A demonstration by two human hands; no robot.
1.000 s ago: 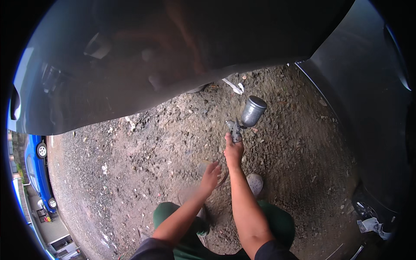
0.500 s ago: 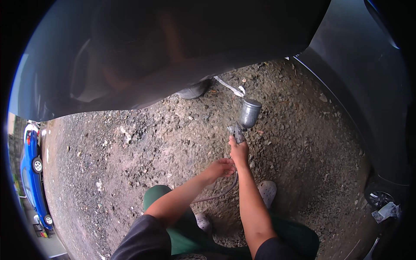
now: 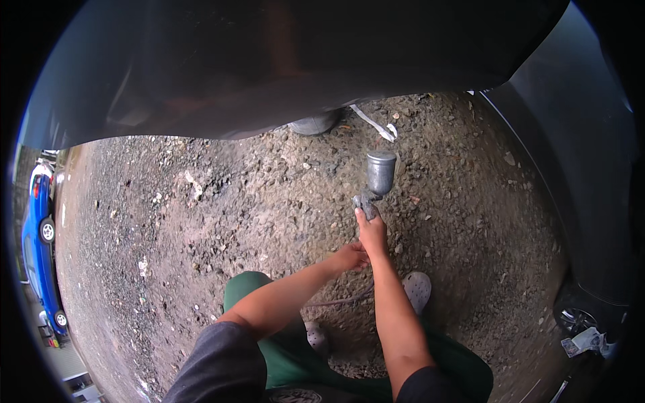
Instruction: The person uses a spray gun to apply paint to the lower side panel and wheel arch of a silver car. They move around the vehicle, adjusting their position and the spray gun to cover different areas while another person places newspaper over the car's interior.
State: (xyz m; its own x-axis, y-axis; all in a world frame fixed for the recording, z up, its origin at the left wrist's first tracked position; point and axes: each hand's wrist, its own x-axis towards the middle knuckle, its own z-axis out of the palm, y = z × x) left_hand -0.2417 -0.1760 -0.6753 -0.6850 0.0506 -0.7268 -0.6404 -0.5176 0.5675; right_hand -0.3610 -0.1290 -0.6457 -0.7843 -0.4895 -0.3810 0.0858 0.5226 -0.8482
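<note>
The right hand (image 3: pixel 373 235) grips a grey metal spray gun (image 3: pixel 365 203), fingers wrapped around the handle and thumb against its left side. The spray gun is held above brown, stony ground (image 3: pixel 201 221), near the centre of the scene. A silver-grey cylindrical metal cup (image 3: pixel 381 174) is attached to its far right side and stands roughly upright, lid uppermost.

The left hand (image 3: pixel 352 256) is positioned at the right wrist, on the near side of the spray gun. Its fingers are bent and partly hidden by the right wrist; whether they grip anything cannot be determined. A thin reddish-brown hose (image 3: pixel 342 301) curves below both forearms and passes left behind the left arm.

A glossy dark grey car panel (image 3: pixel 269 67) spans the far side. A second dark grey car panel (image 3: pixel 578 168) occupies the right side, with a silver-spoked wheel (image 3: pixel 576 320) and a crumpled pale sheet (image 3: pixel 586 343) at its near end. A narrow white strip (image 3: pixel 373 123) lies on the ground, farther than the cup. A blue car (image 3: pixel 37 235) stands at the far left edge.
</note>
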